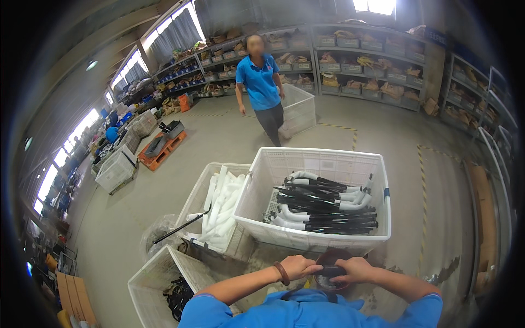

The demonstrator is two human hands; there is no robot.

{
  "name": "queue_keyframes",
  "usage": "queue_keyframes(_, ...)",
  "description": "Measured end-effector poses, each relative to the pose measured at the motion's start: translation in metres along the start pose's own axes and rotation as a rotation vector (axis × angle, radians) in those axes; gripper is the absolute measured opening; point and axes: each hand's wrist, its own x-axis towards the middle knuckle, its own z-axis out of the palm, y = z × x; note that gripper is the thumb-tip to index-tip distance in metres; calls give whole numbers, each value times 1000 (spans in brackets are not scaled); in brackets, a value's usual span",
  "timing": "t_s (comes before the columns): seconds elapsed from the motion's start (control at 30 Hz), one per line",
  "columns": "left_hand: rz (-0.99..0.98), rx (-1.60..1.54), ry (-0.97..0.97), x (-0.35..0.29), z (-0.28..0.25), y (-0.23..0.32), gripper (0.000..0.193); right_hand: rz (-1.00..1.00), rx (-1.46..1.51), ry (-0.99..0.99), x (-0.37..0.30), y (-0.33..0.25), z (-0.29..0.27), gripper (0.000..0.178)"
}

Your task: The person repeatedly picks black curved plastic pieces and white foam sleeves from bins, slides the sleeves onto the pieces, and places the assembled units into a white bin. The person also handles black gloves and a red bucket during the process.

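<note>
Blue shirt [306,311] of the camera wearer is nearest, at the lower edge. Largest are the shelf racks [315,71] along the far walls, loaded with bins. Before them stands another person [261,82], also in a blue top, looking toward this side. Then come three white crates: the biggest crate [322,159] holds black rods [328,195] with white wrapping on some parts; the crate to its left contains white sleeves [221,210], with one bent black rod [183,227] leaning across it; the lower-left crate [150,281] has dark pieces inside. Under the hands is one reddish-brown round container [331,255]. Above this container, the left hand [298,267] and the right hand [358,270] together grasp a short black piece [330,270], both thumbs pressed on it. Smallest is the brown bracelet [281,273] on the left wrist.
</note>
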Motion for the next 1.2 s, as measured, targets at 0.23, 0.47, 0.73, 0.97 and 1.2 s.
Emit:
queue_keyframes(0.23,-245,-4,-17,18,-9,0,48,-90,-130,321,44,-36,31,40)
queue_keyframes(0.47,167,-269,281,-26,-79,-9,63,-190,284,206,20,-9,-43,43)
queue_keyframes(0.73,-212,-1009,-187,-71,-53,-2,40,200,1019,78,-57,23,-132,25)
queue_keyframes(0.97,-297,-1557,-170,-50,-19,58,41,270,49,522,-45,38,-98,35)
queue_keyframes(1.2,-309,-1419,-144,-47,-2,69,21,331,738,-121,-39,59,-138,31)
